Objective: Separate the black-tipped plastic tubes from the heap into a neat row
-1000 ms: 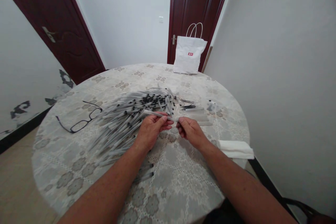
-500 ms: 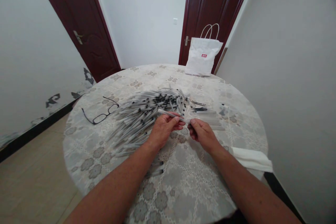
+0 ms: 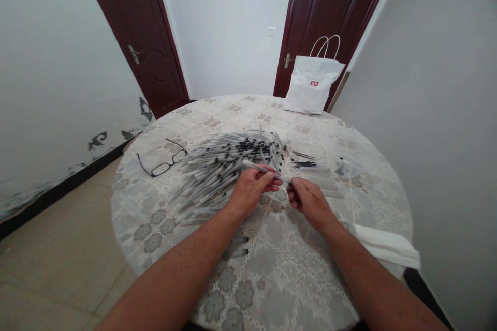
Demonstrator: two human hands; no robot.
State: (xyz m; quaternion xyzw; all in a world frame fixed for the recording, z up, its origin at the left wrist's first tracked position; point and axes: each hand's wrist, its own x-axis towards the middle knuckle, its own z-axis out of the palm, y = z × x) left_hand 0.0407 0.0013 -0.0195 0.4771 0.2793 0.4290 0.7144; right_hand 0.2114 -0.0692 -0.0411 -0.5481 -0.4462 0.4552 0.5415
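Observation:
Over a round table (image 3: 272,279) with a flowered lace cloth, my left hand (image 3: 252,191) is closed on a clear pen barrel (image 3: 258,167) that points up and left. My right hand (image 3: 308,201) is pinched at the barrel's near end; what its fingertips hold is too small to name. A large heap of clear pens with black tips (image 3: 221,165) lies just left of and behind my hands. Thin black refills (image 3: 305,161) and clear tubes (image 3: 322,178) lie behind my right hand.
Black-framed glasses (image 3: 163,160) rest on the table's left side. A white paper bag (image 3: 312,88) stands at the far edge before a dark door. A folded white cloth (image 3: 388,248) lies at the right edge. A few pens (image 3: 238,245) lie by my left forearm.
The view has swung to the left, so table and hands sit further right in the picture. My hands keep the same hold on the barrel, close together.

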